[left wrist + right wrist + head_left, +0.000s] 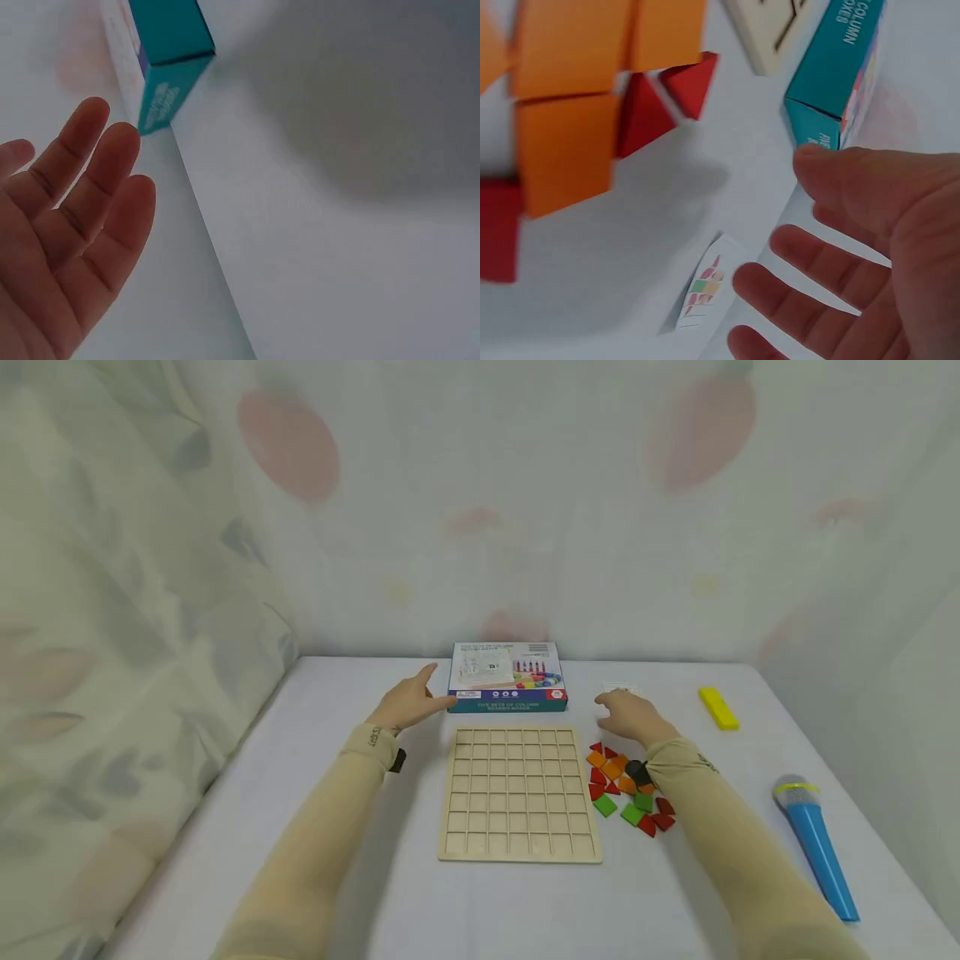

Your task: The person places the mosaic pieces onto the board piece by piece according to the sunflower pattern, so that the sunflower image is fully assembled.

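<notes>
Head: grid board (519,793) mid-table (405,902), tiles (612,770) off its right edge. Left hand (411,700) near box (517,695); right hand (628,713) by card (621,686), far edge.

Left wrist: fingers loosely spread, 0 held.

Right wrist: fingers apart, 0 held. Probably reaching for card; lifting would need 1 edge pinch.

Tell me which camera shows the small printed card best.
The right wrist view: the card shows its coloured pattern there, though at a slant. The head view shows only a pale strip of it just beyond the right hand, pattern unreadable; the left wrist view does not show it.
</notes>
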The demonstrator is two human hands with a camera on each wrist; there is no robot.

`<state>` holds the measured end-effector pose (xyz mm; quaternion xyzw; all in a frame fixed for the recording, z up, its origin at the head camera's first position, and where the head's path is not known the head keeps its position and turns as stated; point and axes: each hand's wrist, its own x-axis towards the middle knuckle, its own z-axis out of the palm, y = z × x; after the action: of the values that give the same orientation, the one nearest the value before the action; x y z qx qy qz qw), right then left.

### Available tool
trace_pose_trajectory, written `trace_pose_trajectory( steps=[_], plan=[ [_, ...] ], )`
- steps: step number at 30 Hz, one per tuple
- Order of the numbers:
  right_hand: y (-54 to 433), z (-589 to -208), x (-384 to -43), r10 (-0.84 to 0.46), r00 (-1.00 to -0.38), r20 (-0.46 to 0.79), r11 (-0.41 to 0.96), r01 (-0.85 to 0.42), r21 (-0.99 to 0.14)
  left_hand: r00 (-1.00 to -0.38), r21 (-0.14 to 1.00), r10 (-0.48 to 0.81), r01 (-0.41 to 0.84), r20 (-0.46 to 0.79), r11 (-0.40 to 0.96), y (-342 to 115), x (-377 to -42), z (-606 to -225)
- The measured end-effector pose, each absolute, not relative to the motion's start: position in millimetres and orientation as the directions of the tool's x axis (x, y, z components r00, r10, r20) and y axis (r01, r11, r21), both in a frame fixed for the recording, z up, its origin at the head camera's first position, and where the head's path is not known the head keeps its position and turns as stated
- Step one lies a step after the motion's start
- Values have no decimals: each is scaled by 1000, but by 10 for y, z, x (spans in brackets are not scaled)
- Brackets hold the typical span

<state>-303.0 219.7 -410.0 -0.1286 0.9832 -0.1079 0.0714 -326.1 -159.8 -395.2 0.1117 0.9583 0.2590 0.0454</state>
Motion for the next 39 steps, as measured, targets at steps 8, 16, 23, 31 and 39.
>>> trace_pose_trajectory(
  steps=[8,16,23,31,39],
  plan=[
    [2383,-4274,-2847,-271,-928,-256,945,-207,-252,-978,697,201,110,-50,709,-1590,-2785,-4009],
    [2476,-4424,-2722,-260,-915,-310,942,-170,-288,-976,816,162,-23,-143,577,-1574,-2224,-4170],
    [2545,-4487,-2714,-302,-919,-254,939,-240,-248,-942,829,196,-126,-272,545,-1502,-1970,-4280],
    [2502,-4514,-2723,-323,-914,-246,931,-261,-255,-914,800,212,-167,-344,576,-1532,-1897,-4436],
    [2536,-4470,-2701,-309,-911,-273,931,-230,-284,-926,782,182,-161,-331,602,-1522,-1960,-4541]
  ],
)
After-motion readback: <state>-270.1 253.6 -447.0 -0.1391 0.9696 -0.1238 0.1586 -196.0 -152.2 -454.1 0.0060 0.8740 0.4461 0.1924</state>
